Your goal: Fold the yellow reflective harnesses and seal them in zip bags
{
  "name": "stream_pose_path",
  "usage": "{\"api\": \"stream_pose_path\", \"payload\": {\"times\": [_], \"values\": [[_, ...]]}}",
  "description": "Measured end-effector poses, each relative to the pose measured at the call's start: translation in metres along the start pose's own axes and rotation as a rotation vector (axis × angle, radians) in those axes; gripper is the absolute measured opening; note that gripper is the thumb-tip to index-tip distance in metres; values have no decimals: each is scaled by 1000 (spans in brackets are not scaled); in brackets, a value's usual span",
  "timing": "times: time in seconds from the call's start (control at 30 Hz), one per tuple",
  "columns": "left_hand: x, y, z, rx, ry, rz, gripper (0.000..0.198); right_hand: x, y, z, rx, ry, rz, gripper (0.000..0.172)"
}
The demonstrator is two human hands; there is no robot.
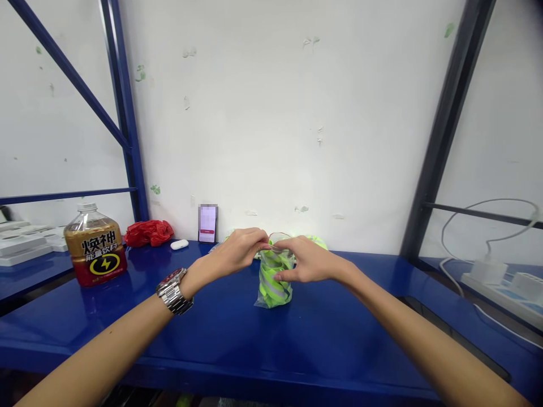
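A clear plastic bag (275,282) with a rolled neon-yellow reflective vest inside stands upright on the blue table, between my hands. My left hand (244,249), with a metal-band watch (173,291) on the wrist, pinches the bag's top edge at its left side. On the other side, my right hand (309,259) has its fingertips at the bag's mouth, while the thumb rests in front of the bag. A reddish strip shows along the rim of the opening. More neon-yellow material (318,242) lies behind my hands, partly hidden.
On the left stand a large drink bottle (97,249), a red plastic bag (149,232) and a white earphone case (179,244). A phone (207,224) leans against the wall. Toward the right are a dark flat device (453,336) and a power strip (509,297) with white cables.
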State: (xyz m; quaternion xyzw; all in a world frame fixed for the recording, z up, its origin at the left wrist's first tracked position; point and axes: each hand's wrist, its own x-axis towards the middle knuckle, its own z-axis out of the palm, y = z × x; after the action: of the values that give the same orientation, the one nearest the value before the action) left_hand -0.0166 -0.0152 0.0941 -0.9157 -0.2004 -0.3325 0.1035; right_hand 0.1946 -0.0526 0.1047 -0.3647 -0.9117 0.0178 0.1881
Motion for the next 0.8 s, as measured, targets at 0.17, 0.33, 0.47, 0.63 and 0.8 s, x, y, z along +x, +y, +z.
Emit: {"api": "stream_pose_path", "payload": {"times": [0.17, 0.33, 0.47, 0.63, 0.8], "values": [[0, 8, -1, -39, -2, -12, 15, -4, -1, -2, -92, 20, -51, 46], [-19, 14, 26, -287, 106, -227, 65, -1, -1, -2, -181, -28, 20, 30], [-37, 12, 69, -657, 48, -498, 106, 0, 0, -2, -199, -47, 13, 32], [-33, 20, 97, -918, -27, -502, 71, -3, 0, -4, -207, -122, 14, 35], [-29, 35, 101, -856, -67, -471, 46, -2, -2, -10, -240, -199, 13, 34]]}}
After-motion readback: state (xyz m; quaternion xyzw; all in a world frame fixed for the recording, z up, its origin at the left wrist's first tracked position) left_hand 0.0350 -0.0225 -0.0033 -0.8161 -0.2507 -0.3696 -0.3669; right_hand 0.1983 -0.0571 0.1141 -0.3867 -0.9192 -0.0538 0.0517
